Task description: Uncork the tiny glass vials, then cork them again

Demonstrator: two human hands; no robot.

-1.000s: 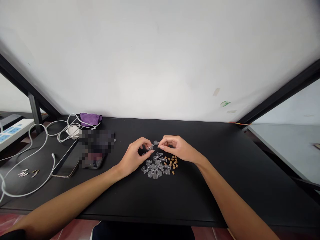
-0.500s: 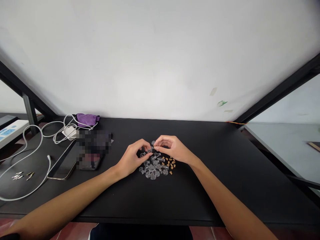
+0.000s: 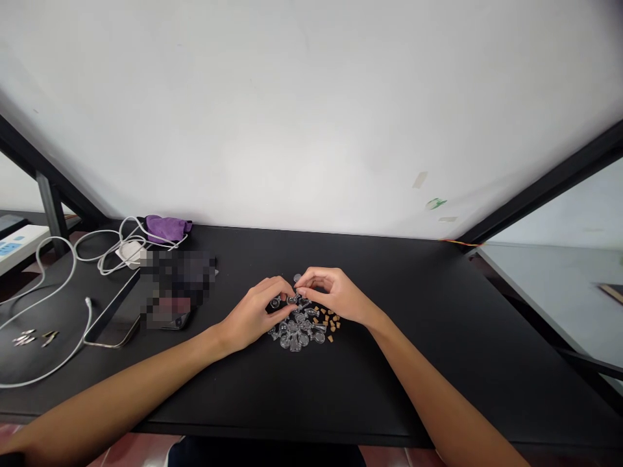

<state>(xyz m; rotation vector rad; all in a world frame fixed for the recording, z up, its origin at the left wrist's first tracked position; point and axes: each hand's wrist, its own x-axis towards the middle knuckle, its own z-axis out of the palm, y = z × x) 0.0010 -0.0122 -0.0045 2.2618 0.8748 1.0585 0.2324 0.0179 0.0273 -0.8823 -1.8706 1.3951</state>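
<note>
My left hand (image 3: 257, 308) is closed, with thumb and fingers around a small clear glass bottle (image 3: 292, 299) above the pile. Fingertips of my right hand (image 3: 331, 292) pinch together at the neck end of that bottle; what lies between them is hidden. Below both hands lies a heap of small clear glass bottles (image 3: 294, 340) in several shapes, some round and some long. Small tan cork stoppers (image 3: 333, 319) are scattered just right of the heap, under my right wrist. One more round clear piece (image 3: 297, 277) lies behind the fingers.
Left on the black table (image 3: 389, 389) are a phone-like dark slab (image 3: 114, 324), a blurred-out dark item (image 3: 180, 279), a white cable (image 3: 73, 259) with its charger (image 3: 131, 253), a purple pouch (image 3: 168, 228) and small metal pieces (image 3: 24, 337). A white wall (image 3: 311, 130) stands behind.
My right fingertips have moved slightly left, closer in against the held bottle. My left fingers have curled further over it. The view has shifted slightly.
</note>
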